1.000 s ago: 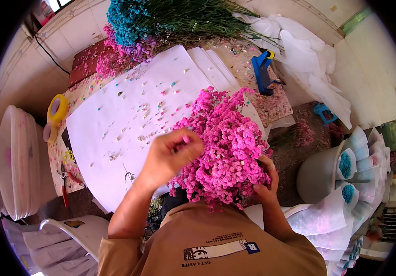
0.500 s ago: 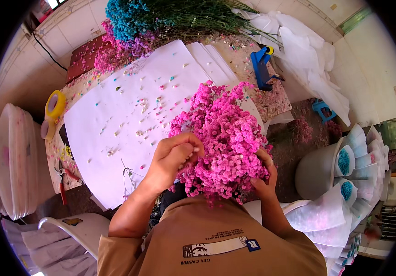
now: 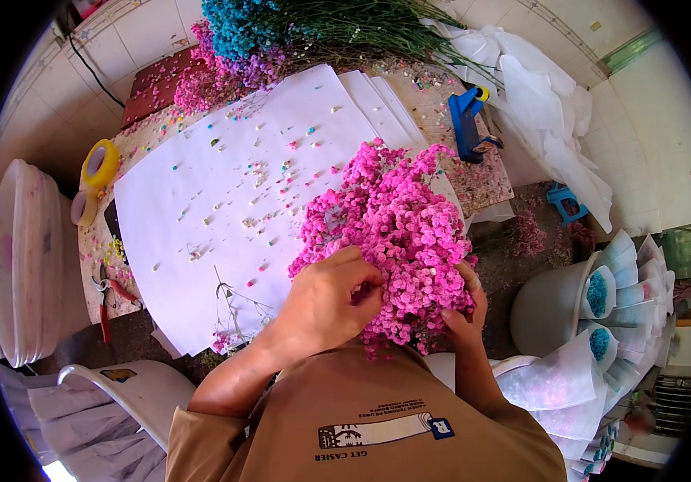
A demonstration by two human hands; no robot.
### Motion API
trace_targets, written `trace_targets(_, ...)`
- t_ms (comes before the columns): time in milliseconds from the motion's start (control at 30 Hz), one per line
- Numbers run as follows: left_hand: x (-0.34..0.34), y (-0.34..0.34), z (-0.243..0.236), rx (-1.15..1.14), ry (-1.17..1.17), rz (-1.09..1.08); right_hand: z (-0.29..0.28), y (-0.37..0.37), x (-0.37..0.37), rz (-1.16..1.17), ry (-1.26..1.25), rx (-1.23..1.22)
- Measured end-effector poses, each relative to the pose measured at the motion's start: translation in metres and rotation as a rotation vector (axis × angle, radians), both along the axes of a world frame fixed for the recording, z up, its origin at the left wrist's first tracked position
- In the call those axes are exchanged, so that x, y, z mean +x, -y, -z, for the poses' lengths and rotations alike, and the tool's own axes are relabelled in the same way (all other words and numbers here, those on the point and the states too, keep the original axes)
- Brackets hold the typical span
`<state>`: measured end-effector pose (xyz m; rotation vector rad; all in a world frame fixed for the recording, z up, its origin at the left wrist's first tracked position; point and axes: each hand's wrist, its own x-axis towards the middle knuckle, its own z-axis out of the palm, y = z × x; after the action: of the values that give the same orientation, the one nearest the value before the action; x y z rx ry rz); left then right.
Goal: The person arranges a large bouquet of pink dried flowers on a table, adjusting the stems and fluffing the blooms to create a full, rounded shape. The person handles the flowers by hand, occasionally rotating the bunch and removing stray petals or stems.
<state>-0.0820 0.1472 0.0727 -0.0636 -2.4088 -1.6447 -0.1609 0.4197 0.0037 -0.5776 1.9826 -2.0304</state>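
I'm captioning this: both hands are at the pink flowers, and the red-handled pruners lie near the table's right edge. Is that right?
Not quite: the red-handled pruners lie near the left edge of the table, in the head view. The left hand and right hand are at the pink flowers.

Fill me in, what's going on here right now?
Someone in a brown shirt has a bunch of pink flowers in front of them. The right hand holds it from the right, while the left hand has its fingers curled at the near left side; whether they pinch anything is hidden. Beyond lie white paper sheets dotted with loose petals and bits. Red-handled clippers and yellow tape lie to the left, and a blue tape dispenser stands far right.
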Motion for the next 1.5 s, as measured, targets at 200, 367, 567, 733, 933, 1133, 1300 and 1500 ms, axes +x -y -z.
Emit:
trace_targets(200, -0.001, 0.019, 0.012, 0.799, 0.278, -0.021, -0.003, 0.002, -0.001, -0.003, 0.008, 0.003)
trace_targets(367, 0.006, 0.029, 0.008, 0.705, 0.319, 0.140, -0.002, 0.002, 0.000, 0.006, 0.014, -0.001)
trace_targets(567, 0.005, 0.003, -0.006, 0.079, 0.170, 0.029, -0.002, 0.002, 0.000, 0.001, 0.015, -0.005)
trace_targets(733, 0.003, 0.002, 0.000, 0.264, 0.149, 0.029, -0.006, 0.002, 0.001, -0.001, -0.002, 0.005)
trace_targets(933, -0.013, 0.022, 0.001, 0.859, 0.293, 0.165, -0.004, 0.004, -0.005, -0.063, -0.082, 0.005)
trace_targets(1133, -0.041, -0.014, -0.031, 0.047, 0.130, 0.143, -0.007, 0.003, -0.004, -0.065, -0.104, 0.045)
trace_targets(1300, -0.045, -0.026, -0.027, -0.184, 0.025, 0.083, -0.010, 0.002, -0.006, -0.082, -0.144, 0.080)
trace_targets(1500, -0.042, -0.026, -0.026, -0.174, -0.015, 0.046, -0.007, 0.000, -0.007, -0.090, -0.158, 0.107)
